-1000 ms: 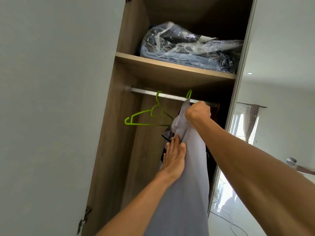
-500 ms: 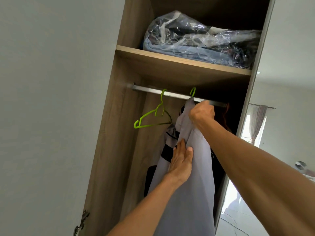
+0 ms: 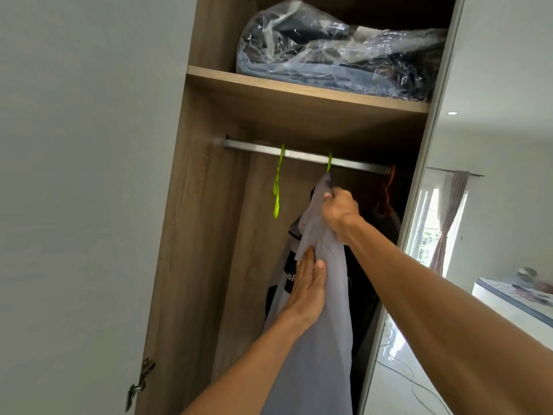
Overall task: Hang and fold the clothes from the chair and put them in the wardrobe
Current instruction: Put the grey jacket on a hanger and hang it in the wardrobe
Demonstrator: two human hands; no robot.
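Head view is showing the fingers [image 3: 328, 196] of the right hand [image 3: 339, 211] curling round the top of the grey garment [image 3: 320, 354], gripping it just below the green hanger hook [image 3: 329, 163]. The left hand [image 3: 308, 284] is lying flat, fingers straight, against the cloth lower down. The hook is sitting on the rail [image 3: 299, 155] inside the wardrobe [image 3: 206, 235], near an empty green hanger [image 3: 277, 196]. The hanging step is probably finishing; next, both hands are needing to let go gently, leaving the garment straight.

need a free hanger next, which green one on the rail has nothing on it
The left green hanger, bare and edge-on; the right green hanger carries the grey garment.
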